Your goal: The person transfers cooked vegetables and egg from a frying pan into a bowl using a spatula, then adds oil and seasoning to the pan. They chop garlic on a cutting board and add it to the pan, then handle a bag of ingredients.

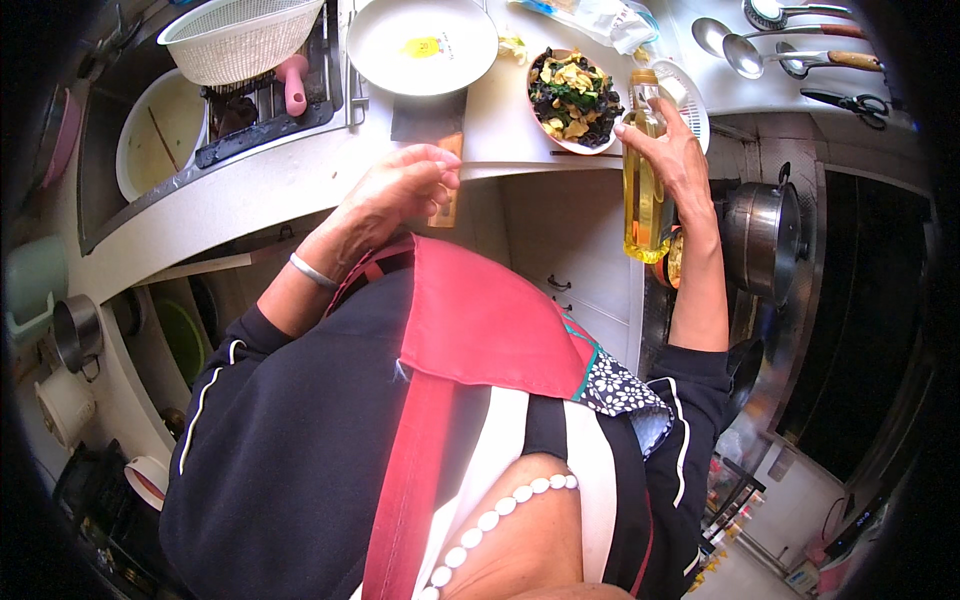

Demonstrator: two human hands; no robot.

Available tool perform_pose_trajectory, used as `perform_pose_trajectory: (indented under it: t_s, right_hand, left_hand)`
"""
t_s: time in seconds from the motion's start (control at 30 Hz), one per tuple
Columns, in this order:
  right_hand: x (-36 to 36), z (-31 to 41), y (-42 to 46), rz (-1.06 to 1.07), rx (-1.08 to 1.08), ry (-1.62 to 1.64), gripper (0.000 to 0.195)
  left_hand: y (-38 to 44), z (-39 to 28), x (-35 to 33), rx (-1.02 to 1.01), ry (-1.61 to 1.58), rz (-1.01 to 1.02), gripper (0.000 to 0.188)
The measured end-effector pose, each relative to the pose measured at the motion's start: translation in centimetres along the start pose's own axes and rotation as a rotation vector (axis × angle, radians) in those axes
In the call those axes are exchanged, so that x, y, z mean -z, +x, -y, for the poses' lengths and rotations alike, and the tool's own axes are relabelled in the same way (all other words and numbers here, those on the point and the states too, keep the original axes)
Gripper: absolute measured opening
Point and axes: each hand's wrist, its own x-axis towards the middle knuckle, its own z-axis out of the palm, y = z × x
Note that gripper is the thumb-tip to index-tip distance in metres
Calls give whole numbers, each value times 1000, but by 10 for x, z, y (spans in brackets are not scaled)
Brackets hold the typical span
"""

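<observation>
My right hand (675, 146) grips a clear bottle of yellow oil (637, 195) around its upper part, in front of the counter's edge. Beside the bottle, a bowl of dark wood-ear fungus, greens and egg (574, 97) stands on the counter. My left hand (412, 180) hovers with loosely curled fingers over the wooden handle of a cleaver (445, 214). Whether anything small is between those fingers is hidden. The cleaver's blade lies on the counter, partly under a white plate (375, 45) with a yellow printed picture, and its handle juts past the edge.
At left, a sink holds a white basin of cloudy water (142, 142), and a white plastic basket (240, 41) rests above a rack. Ladles (742, 56) and kitchen scissors (847, 103) lie at far right. A lidded steel pot (757, 240) stands right of my forearm.
</observation>
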Motion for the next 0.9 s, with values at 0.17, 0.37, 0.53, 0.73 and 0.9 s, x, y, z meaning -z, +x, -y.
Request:
perform_pose_trajectory:
  t_s: [0.17, 0.37, 0.53, 0.73, 0.9]
  right_hand:
    - [-8, -6, 13, -29, 22, -28, 72]
    - [-7, 3, 18, 4, -21, 15, 75]
    - [-11, -12, 28, -13, -28, 20, 73]
    - [-4, -8, 28, 16, -40, 53, 69]
    - [-5, -10, 28, -20, -20, 52, 69]
  left_hand:
    - [0, 1, 4, 5, 7, -34, 13]
    - [-1, -2, 9, -1, 7, -31, 14]
    - [-2, -7, 8, -3, 22, -27, 15]
    - [2, -6, 11, -2, 17, -12, 14]
    - [2, -9, 9, 0, 22, -14, 14]
